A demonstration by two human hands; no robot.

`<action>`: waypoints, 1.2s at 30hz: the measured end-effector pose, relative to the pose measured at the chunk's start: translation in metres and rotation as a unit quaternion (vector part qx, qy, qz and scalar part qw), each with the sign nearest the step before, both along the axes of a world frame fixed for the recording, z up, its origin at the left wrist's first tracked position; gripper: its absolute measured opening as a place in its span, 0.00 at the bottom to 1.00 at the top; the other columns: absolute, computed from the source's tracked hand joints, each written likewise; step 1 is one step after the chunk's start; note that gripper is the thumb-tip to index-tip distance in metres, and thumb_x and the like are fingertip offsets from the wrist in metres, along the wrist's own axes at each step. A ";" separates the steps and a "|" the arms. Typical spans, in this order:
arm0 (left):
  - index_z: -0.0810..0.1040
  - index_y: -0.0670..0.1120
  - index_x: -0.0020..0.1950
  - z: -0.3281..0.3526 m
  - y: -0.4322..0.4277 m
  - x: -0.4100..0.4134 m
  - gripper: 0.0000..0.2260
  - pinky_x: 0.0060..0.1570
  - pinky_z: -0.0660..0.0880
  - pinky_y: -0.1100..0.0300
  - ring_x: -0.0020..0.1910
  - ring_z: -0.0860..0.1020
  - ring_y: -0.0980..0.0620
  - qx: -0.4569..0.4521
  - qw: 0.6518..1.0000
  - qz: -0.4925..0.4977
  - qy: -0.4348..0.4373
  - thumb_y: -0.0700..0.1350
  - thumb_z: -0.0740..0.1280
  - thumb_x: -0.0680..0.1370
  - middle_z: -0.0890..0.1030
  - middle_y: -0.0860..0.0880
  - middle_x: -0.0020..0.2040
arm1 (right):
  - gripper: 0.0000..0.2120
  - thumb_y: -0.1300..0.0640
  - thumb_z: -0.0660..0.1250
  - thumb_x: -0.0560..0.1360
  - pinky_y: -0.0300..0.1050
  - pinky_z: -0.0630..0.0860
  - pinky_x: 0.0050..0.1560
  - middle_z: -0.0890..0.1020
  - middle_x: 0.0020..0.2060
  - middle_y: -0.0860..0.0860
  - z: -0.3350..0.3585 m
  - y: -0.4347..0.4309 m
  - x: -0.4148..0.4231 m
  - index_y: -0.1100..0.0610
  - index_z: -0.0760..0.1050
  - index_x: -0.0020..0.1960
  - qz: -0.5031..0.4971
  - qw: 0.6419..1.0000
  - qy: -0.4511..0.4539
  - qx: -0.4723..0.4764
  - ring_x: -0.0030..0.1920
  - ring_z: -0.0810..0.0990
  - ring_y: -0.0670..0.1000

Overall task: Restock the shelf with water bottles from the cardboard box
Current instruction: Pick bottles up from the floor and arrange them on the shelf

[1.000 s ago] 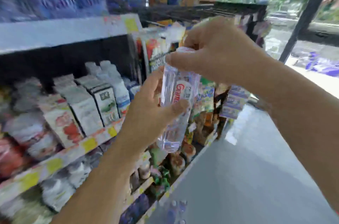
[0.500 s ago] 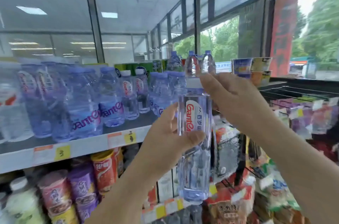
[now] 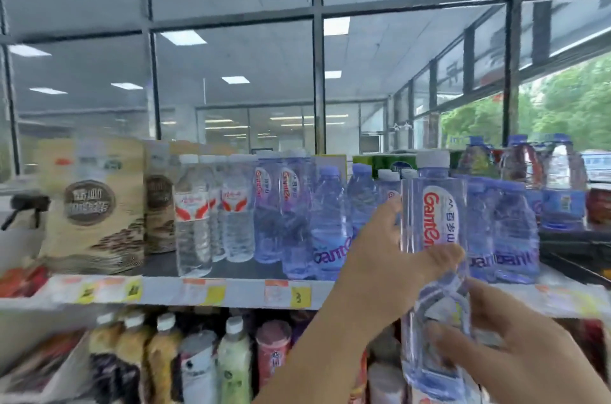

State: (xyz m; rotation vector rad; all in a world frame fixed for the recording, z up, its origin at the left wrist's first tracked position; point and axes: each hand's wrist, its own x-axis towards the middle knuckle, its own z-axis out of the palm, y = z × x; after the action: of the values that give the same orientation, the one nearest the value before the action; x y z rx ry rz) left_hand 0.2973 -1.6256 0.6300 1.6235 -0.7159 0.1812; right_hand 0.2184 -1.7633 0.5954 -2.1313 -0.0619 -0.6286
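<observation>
While left hand (image 3: pixel 380 266) grips the water bottle (image 3: pixel 438 202), right hand (image 3: pixel 515 350) clasps its base.

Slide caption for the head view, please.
Left hand and right hand hold a water bottle upright before the stocked shelf.

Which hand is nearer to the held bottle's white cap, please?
Left. The left hand grips the bottle mid-body, below the cap; the right hand holds its lower end, farther down.

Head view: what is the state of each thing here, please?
water bottle, capped, upright, held up, not yet placed.
left hand, grips the water bottle's middle.
right hand, grips the water bottle's lower part.
shelf, stocked, price tags on its edge.
shelf bottles, upright, capped, standing in rows.
</observation>
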 end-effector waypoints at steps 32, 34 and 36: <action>0.81 0.55 0.55 0.011 0.222 0.131 0.21 0.57 0.78 0.45 0.53 0.82 0.51 0.012 0.979 0.204 0.015 0.56 0.77 0.63 0.85 0.54 0.51 | 0.24 0.46 0.67 0.77 0.45 0.71 0.63 0.76 0.63 0.46 0.025 0.189 0.147 0.49 0.70 0.72 -0.055 0.989 -0.126 -0.059 0.63 0.75 0.48; 0.80 0.52 0.59 0.004 0.216 0.136 0.20 0.60 0.76 0.45 0.56 0.81 0.52 0.003 0.980 0.198 0.026 0.49 0.77 0.68 0.84 0.53 0.55 | 0.21 0.48 0.67 0.78 0.43 0.72 0.61 0.76 0.60 0.45 0.017 0.183 0.151 0.50 0.72 0.70 -0.052 0.988 -0.128 -0.069 0.61 0.76 0.47; 0.77 0.52 0.65 -0.004 0.209 0.140 0.29 0.62 0.75 0.45 0.60 0.79 0.52 0.003 0.981 0.192 0.037 0.55 0.77 0.66 0.82 0.52 0.60 | 0.19 0.49 0.67 0.78 0.42 0.73 0.58 0.78 0.57 0.44 0.009 0.180 0.153 0.51 0.75 0.67 -0.051 0.988 -0.126 -0.066 0.57 0.77 0.46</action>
State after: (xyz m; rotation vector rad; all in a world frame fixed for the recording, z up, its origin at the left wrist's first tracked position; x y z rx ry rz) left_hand 0.4375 -1.4170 0.6261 1.7536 -0.3415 0.3950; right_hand 0.3714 -1.5837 0.6046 -2.1816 -0.1369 -0.9776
